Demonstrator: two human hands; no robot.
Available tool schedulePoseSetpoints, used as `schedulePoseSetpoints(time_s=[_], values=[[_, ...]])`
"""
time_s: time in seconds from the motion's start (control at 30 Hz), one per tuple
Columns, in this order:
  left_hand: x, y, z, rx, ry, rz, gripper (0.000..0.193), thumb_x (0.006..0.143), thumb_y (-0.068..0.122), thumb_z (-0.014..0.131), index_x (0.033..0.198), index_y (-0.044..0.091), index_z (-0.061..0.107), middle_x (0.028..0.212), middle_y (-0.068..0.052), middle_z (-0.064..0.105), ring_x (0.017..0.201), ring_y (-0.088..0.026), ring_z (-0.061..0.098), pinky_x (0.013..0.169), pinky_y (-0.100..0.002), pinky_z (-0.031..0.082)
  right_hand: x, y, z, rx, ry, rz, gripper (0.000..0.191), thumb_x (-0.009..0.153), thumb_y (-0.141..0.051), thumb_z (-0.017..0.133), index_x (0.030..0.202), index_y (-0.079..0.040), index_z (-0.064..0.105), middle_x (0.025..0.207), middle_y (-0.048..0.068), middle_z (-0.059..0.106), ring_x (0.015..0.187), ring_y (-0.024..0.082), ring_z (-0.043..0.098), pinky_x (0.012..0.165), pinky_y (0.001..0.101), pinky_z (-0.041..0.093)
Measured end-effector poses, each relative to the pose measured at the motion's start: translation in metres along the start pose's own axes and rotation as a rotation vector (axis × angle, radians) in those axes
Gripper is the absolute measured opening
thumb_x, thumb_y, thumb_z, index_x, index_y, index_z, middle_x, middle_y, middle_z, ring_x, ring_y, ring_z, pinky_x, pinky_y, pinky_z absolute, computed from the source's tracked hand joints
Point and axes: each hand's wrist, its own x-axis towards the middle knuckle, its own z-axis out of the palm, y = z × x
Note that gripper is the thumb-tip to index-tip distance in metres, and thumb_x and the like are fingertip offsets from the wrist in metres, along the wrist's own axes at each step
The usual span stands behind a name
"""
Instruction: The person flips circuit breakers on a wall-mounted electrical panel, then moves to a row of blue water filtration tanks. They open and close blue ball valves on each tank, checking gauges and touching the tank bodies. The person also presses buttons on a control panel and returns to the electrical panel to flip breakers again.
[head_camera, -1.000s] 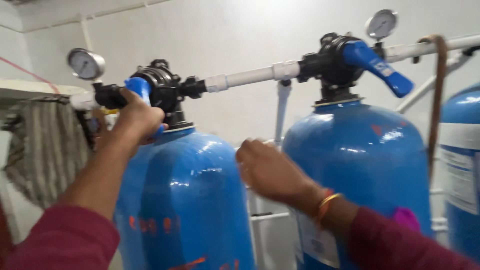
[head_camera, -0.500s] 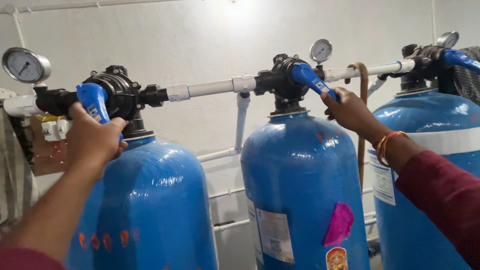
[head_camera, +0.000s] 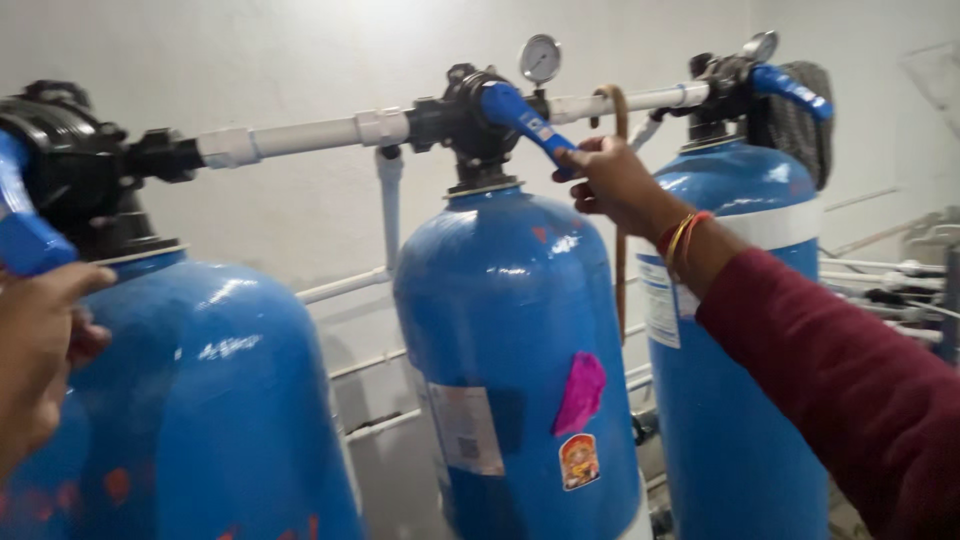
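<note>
Three tall blue filter tanks stand in a row against a white wall. My right hand (head_camera: 612, 183), bangles at its wrist, grips the end of the blue valve lever (head_camera: 520, 117) on the black valve head (head_camera: 462, 118) of the middle tank (head_camera: 515, 360). At the left edge my left hand (head_camera: 38, 345) rests against the left tank (head_camera: 200, 400), just under that tank's blue lever (head_camera: 22, 235). Its fingers are loosely curled and hold nothing.
A white pipe (head_camera: 300, 135) links the valve heads. A pressure gauge (head_camera: 540, 58) sits above the middle valve. The right tank (head_camera: 740, 380) has its own blue lever (head_camera: 792, 92) and a brown hose (head_camera: 618, 180) beside it. Thin white pipes run along the wall behind.
The view has swung right. My right hand has closed on the middle tank's lever. My left hand has dropped off the left tank's lever and now lies below it.
</note>
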Motion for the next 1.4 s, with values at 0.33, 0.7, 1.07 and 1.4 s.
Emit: schedulePoseSetpoints(time_s=[0.33,0.7,1.07,1.4], values=[[-0.14,0.067,0.121,0.17,-0.08,0.178,0.067,0.081,0.013,0.076,0.139,-0.001,0.044,0.107,-0.015,0.07,0.083,-0.026,0.068,0.075,-0.039,0.053,-0.004,0.037,-0.09,-0.216,0.033,-0.019,0.047,0.093,-0.029,0.07,0.13,-0.003,0.055,0.096,0.009,0.073,0.066,0.009,0.057,0.06,0.0269,0.052],[-0.237,0.202,0.325,0.227,-0.414,0.311,0.075,0.083,0.031,0.079,0.142,0.004,0.04,0.125,-0.017,0.061,0.092,-0.026,0.073,0.078,-0.041,0.059,0.028,0.1,-0.3,-0.388,0.037,-0.022,0.036,0.099,-0.041,0.059,0.109,-0.007,0.063,0.091,0.006,0.072,0.071,0.012,0.066,0.06,0.0281,0.05],[-0.191,0.225,0.443,-0.308,-0.076,-0.135,0.055,0.11,0.043,0.041,0.143,-0.001,0.038,0.123,-0.016,0.06,0.11,-0.025,0.065,0.089,-0.043,0.056,0.081,0.153,-0.438,-0.444,0.151,0.083,0.05,0.1,-0.052,0.053,0.113,-0.005,0.061,0.098,0.006,0.072,0.08,0.014,0.068,0.07,0.0324,0.055],[-0.15,0.179,0.467,-0.135,-0.122,-0.037,0.057,0.111,0.058,0.026,0.121,0.01,0.054,0.11,-0.01,0.068,0.108,-0.018,0.064,0.098,-0.044,0.047,0.131,0.152,-0.443,-0.46,0.266,-0.184,0.052,0.101,-0.047,0.061,0.117,0.001,0.056,0.102,0.011,0.067,0.088,0.021,0.066,0.074,0.0407,0.056]])
